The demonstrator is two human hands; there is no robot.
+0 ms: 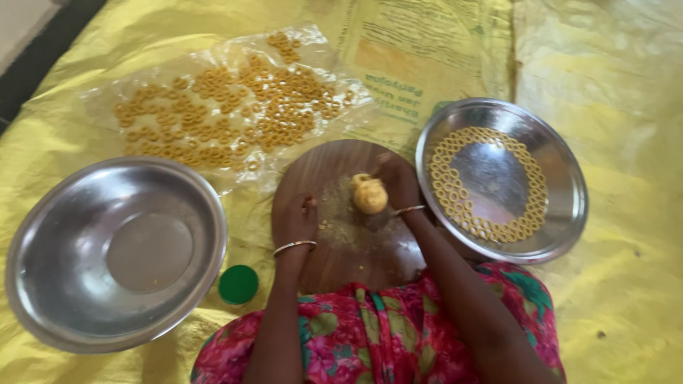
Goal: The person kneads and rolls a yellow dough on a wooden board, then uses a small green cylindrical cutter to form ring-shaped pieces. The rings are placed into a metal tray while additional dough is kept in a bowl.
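a round wooden board (356, 249) lies on a yellow plastic sheet (626, 213) spread over the floor, right in front of the person in a pink flowered dress (370, 334). a ball of yellow dough (370, 195) sits near the middle of the board, with crumbs scattered on the wood to its left. the right hand (398, 181) rests against the dough ball from its right side, fingers curled around it, touching it; whether it grips the ball or only presses on it cannot be told. the left hand (297, 219) lies on the left edge of the board, fingers bent under in a loose fist, holding nothing that shows. each wrist wears a thin bangle.

to the right of the board stands a steel plate (569, 185) with small dough rings (455, 206) laid in a circle around its inside. to the left is a large steel bowl (43, 242), and just beside it, near the left elbow, a small green lid (237, 284). beyond the board a clear plastic sheet (107, 99) carries many more rings (228, 114) spread out flat.
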